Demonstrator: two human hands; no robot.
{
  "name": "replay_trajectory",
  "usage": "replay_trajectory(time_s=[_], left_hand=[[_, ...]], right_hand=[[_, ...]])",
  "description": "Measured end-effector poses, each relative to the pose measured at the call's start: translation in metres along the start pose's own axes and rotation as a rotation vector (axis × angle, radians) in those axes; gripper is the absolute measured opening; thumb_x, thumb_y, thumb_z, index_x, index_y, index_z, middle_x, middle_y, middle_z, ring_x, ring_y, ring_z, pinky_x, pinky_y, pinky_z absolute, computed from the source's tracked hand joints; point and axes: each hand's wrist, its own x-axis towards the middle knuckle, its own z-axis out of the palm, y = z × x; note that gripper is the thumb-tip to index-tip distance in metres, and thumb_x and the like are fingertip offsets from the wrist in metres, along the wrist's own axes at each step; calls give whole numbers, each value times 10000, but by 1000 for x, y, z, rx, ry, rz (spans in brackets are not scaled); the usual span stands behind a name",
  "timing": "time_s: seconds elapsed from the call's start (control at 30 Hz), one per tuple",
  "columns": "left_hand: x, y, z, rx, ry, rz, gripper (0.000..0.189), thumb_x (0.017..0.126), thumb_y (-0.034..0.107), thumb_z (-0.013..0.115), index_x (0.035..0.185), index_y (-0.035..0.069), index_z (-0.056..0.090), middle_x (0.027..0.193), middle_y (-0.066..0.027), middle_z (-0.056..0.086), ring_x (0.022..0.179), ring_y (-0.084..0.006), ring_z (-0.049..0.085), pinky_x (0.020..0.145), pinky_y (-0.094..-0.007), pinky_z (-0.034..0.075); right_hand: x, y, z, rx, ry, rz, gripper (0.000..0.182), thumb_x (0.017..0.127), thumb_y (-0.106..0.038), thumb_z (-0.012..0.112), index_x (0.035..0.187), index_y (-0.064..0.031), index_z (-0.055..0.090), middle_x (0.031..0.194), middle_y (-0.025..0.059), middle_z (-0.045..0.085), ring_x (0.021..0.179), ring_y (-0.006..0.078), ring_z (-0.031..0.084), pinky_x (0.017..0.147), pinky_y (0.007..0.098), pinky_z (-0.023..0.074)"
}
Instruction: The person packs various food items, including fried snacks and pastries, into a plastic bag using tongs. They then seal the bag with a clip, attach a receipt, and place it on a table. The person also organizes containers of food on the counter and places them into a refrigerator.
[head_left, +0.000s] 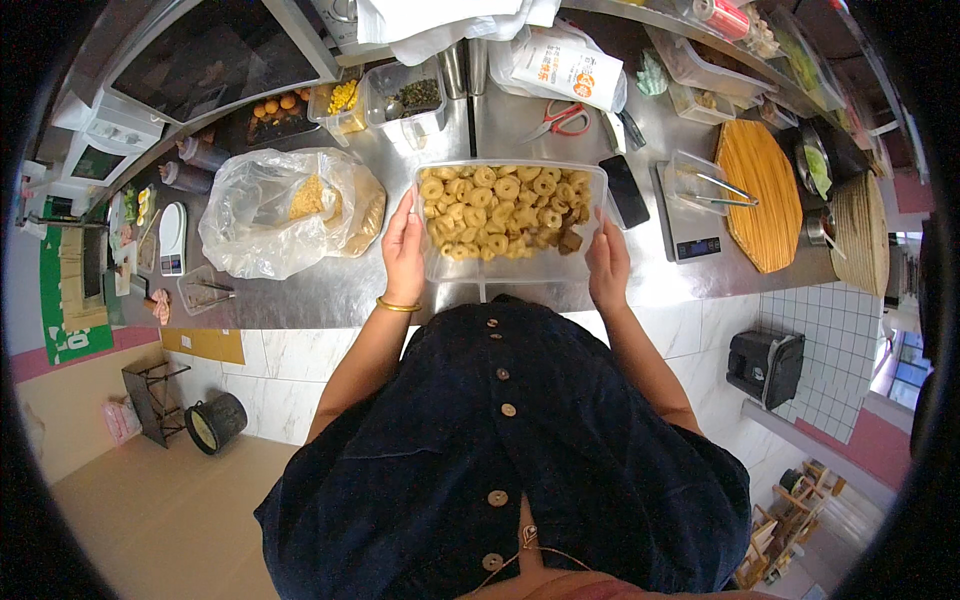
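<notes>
A clear rectangular plastic container (457, 270) is gripped at its two short sides, directly before me at the steel counter. Inside it lie many pale yellow-brown ring-shaped food pieces (499, 206), with a few darker brown chunks (571, 238) at the right. My left hand (405, 247) holds the left wall, thumb along the outside. On the opposite wall is my right hand (608, 259), its fingertips partly hidden by the rim. Left of the container stands an opened clear plastic bag (262, 225) of tan crumbs (315, 199). A black phone (624, 193) lies close by my right hand.
Red-handled scissors (562, 118) lie behind the container on the steel counter (510, 296). To the right are a digital scale (694, 248) bearing a clear box with tongs (716, 187), and a wooden board (757, 202). Tubs of corn (341, 101) and dark herbs (409, 112) stand at back left.
</notes>
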Motion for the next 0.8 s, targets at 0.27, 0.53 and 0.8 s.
replay_trajectory(time_s=[0.27,0.53,0.8], left_hand=[[12,-15,-5,-11,29,-240,392,1002,158,498,1355,-13,488,1302,-61,560,1174,-130,509,1031,-279,370],[11,-7,-4,53,-29,-81,408,1005,173,497,1369,-11,474,1338,-76,534,1193,-140,503,1037,-278,367],[9,1,8,29,52,-181,400,1001,146,499,1364,-20,473,1339,-80,538,1192,-132,502,1028,-269,373]], right_hand=[[-3,15,9,59,-79,398,377,999,-210,439,1226,64,563,1129,172,643,1050,240,585,943,326,422],[3,8,1,-41,-20,72,366,1003,-211,470,1278,15,555,804,-23,502,668,64,408,588,211,338],[3,-1,0,-20,-94,391,401,997,-220,450,1275,57,530,1204,217,600,1126,277,564,973,340,411]])
